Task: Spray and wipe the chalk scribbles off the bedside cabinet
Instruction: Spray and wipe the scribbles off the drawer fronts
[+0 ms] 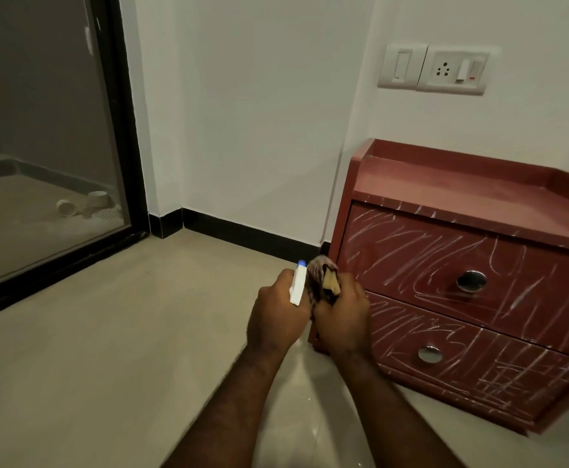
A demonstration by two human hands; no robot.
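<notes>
The left grip [276,312] is curled round a white spray bottle [298,287], blue nozzle [301,263] uppermost; the right grip [343,319] is clenched on a bunched cloth [321,276]. Both are held near the front corner of the bedside cabinet [445,184], which stands on the floor [107,332], chalk scribbles [411,251] covering both drawer fronts [512,265]. The bottle is judged light and rigid, best taken at the neck; the cloth soft, best kept wadded. The bottle's fill is hidden; the drawers are shut, contents unseen.

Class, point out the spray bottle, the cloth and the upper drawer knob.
spray bottle [298,288], head view, on its white head.
cloth [321,276], head view, on the bunched top.
upper drawer knob [471,281], head view, on its metal face.
</notes>
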